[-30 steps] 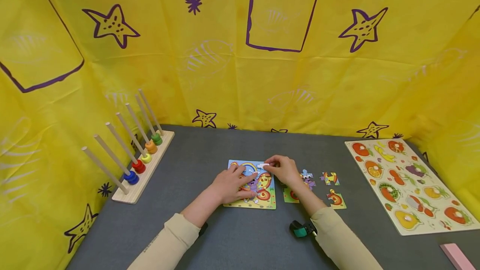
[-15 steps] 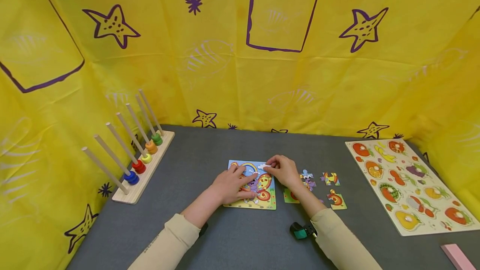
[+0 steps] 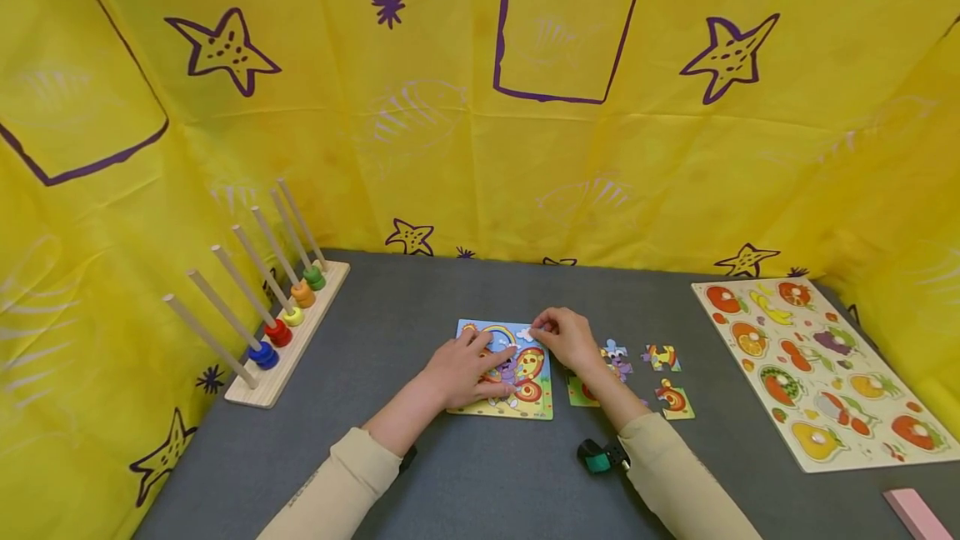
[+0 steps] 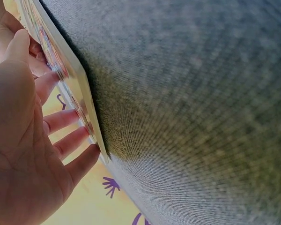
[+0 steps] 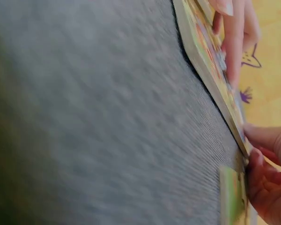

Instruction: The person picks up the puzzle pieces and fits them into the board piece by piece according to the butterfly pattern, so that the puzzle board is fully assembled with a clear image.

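A square jigsaw puzzle (image 3: 536,403) in a flat tray lies in the middle of the table, its picture a purple butterfly-like figure under a rainbow. My left hand (image 3: 463,372) rests on its left part, fingers spread and nearly straight, fingertips on the surface in the left wrist view. At the upper right corner my right hand (image 3: 567,340) pinches a blue-and-white cloud puzzle piece (image 3: 524,334) between thumb and fingers, low against the tray. In the right wrist view the thumb (image 5: 262,136) lies over the tray's edge. The piece is partly hidden by the fingers.
Several loose puzzle pieces (image 3: 676,400) lie right of the tray, some partly behind the right forearm. A wooden peg stand (image 3: 258,394) with coloured rings stands at left. At right lies a fruit knob board (image 3: 806,458), with a pink block (image 3: 917,515) near the front. Yellow cloth (image 3: 480,173) hangs behind.
The cloud piece, tilted between my right fingers earlier, now lies flatter in the upper right corner. The right hand has shifted very slightly; the left hand stays put.
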`<action>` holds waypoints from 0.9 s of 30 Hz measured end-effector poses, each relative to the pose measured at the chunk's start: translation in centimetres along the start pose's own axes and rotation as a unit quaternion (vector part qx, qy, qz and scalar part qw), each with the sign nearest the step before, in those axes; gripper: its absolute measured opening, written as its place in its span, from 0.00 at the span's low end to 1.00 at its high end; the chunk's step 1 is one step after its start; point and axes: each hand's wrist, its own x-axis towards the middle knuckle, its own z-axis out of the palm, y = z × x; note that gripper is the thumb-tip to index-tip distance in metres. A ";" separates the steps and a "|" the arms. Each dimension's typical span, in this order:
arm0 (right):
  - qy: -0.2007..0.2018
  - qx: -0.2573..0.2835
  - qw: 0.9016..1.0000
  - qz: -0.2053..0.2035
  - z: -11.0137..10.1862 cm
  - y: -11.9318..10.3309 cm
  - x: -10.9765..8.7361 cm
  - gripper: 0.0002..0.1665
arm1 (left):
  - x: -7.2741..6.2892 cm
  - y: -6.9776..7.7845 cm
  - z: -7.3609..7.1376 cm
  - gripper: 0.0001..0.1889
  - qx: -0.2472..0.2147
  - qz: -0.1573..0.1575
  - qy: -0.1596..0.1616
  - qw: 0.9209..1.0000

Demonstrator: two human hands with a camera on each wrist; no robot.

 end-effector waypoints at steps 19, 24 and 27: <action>-0.024 -0.025 0.999 -0.018 -2.3 0.6 -0.6 0.07 | 0.7 -0.2 -0.5 0.31 -0.039 -0.001 -0.006 0.999; -0.007 -0.007 1.000 -0.002 -4.3 1.9 -2.0 0.10 | 0.8 -0.8 -0.1 0.31 -0.108 -0.001 -0.001 0.994; -0.019 -0.025 0.999 -0.014 -5.6 3.0 -3.0 0.13 | 0.2 -1.1 0.0 0.32 -0.170 -0.001 -0.014 0.985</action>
